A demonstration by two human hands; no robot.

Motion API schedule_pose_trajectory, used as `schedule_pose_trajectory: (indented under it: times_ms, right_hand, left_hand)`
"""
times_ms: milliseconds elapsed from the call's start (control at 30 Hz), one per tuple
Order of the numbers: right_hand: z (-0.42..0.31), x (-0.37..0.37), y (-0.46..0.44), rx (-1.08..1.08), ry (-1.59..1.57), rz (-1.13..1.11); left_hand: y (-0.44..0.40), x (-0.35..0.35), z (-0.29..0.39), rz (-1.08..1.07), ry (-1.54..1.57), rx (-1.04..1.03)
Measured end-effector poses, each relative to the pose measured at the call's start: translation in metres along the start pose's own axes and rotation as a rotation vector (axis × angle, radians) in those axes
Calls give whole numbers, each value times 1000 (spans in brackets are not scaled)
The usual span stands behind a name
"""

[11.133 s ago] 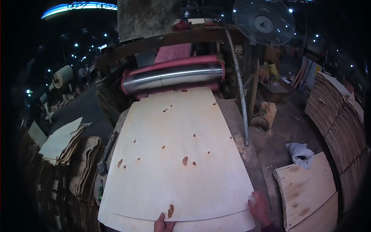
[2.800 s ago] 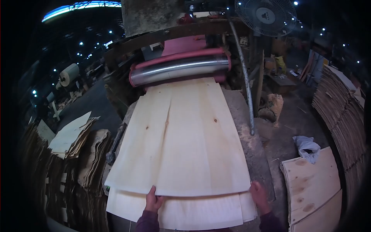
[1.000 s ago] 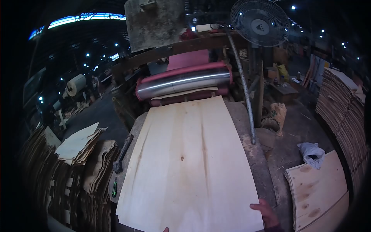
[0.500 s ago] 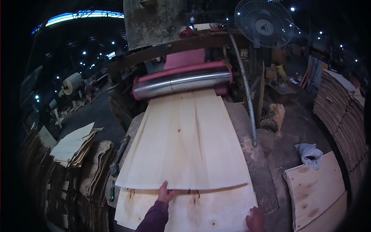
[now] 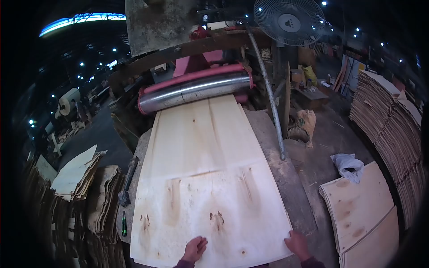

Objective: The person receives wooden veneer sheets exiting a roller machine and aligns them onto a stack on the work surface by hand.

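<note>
A pale wood veneer sheet (image 5: pixel 185 138) runs up into the machine's metal roller (image 5: pixel 199 90). Below its near edge shows another veneer sheet (image 5: pixel 190 198), with brown knots and streaks. Over the near part of this lower sheet is my left hand (image 5: pixel 195 249), its fingers curled in with nothing visible in them. My right hand (image 5: pixel 298 244) is at the lower sheet's right edge near the front corner, fingers closed on the edge; the fingertips are partly hidden.
Veneer stacks (image 5: pixel 100 196) stand at left, with a tall stack (image 5: pixel 384 120) and a low knotted stack (image 5: pixel 353 205) at right. A plastic bag (image 5: pixel 348 166) lies on the low one. A green cutter (image 5: pixel 124 224) lies left of the sheets. A metal pipe (image 5: pixel 267 89) slants beside the roller.
The upper sheet has moved forward into the roller, uncovering more of the lower one. My left hand has let go of its edge and drawn back. My right hand has shifted slightly up.
</note>
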State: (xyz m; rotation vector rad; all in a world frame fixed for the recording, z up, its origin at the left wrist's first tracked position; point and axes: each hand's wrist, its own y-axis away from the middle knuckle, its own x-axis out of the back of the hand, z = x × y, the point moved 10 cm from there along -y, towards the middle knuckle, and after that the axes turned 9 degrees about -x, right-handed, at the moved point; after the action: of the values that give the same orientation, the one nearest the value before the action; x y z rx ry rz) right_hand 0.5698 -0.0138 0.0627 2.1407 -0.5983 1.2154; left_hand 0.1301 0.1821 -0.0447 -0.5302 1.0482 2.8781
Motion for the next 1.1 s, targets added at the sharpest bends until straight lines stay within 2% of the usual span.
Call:
schedule_pose_trajectory:
  times_ms: [67, 167, 233, 267, 300, 367, 467, 567, 667, 767, 867, 900, 1000, 1033, 1100]
  right_hand:
    - [13, 3, -21, -129, -189, -74]
    - [9, -27, -37, -159, -751, -471]
    - [-56, -15, -18, -2, -968, -661]
    - [-89, -3, -12, 152, -882, -678]
    - [-121, 12, -6, 305, -792, -690]
    - [-157, 66, 8, 232, -955, -733]
    - [-148, 93, 14, 184, -1199, -769]
    - [-101, 70, 5, 111, -1330, -782]
    - [-55, 28, -11, -88, -1322, -735]
    - [-26, -12, -30, -151, -1282, -708]
    - [-24, -6, -22, -92, -1182, -709]
    - [-29, 8, -15, -62, -1207, -716]
    - [-49, 52, 16, -27, -1243, -731]
    - [-50, 55, 16, -45, -1229, -721]
    - [-46, 51, 1, -39, -1128, -640]
  left_hand:
    - [47, 22, -21, 8, 52, 22]
    - [95, 54, -53, -53, 146, 5]
    - [102, 75, -113, -513, 525, 212]
    - [115, 75, -122, -744, 713, 316]
    - [122, 79, -134, -540, 544, 322]
    - [166, 58, -116, -136, 207, 317]
    - [163, 17, -36, -243, 823, -90]
    - [164, -7, 31, -103, 726, -248]
    - [124, 14, -5, -45, 495, -120]
    - [118, 17, -19, 26, 372, -119]
    - [130, 38, -21, -14, -378, -434]
    - [123, 47, -62, 35, 421, -70]
    - [135, 63, -96, 20, 544, 19]
    - [139, 53, -87, -56, 463, -29]
    - [136, 32, -43, -67, -45, -370]
